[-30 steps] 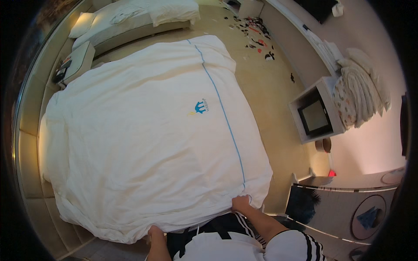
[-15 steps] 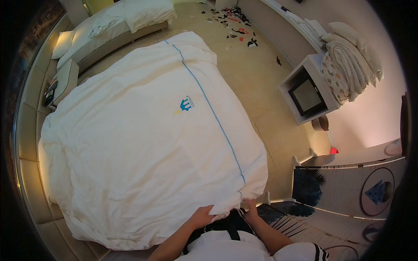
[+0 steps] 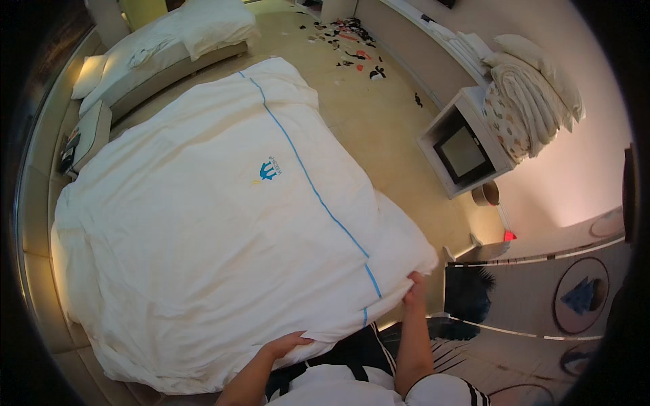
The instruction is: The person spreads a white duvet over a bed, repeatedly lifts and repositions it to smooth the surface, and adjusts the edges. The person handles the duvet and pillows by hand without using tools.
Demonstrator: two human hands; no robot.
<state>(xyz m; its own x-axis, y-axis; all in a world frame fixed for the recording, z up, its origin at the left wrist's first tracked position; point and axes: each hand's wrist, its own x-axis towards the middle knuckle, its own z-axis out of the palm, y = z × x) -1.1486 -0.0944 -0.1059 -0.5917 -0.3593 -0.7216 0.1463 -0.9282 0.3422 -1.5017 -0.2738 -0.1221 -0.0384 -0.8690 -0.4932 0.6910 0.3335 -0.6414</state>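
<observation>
A white duvet (image 3: 183, 223) with a blue stripe and a small blue emblem is spread over the bed, its surface wrinkled. At its near edge my left hand (image 3: 286, 344) has hold of the cloth, fingertips partly lost against the white. Farther right, my right hand (image 3: 415, 289) grips the duvet near its right corner, the arm stretched forward. Cloth there is lifted and pulled out to the right, and the blue stripe is broken by folds between my hands.
A second bed (image 3: 162, 64) stands at the far left beside a nightstand (image 3: 93, 135). Scattered scraps (image 3: 355, 44) lie on the far floor. At right are a white cabinet (image 3: 440, 152) with folded bedding (image 3: 528, 101) on top, a bin (image 3: 485, 194) and a folding screen (image 3: 521, 298).
My right hand has moved forward and right, pulling the duvet corner outward. My left hand has shifted slightly left and down along the near edge. The whole view has shifted slightly.
</observation>
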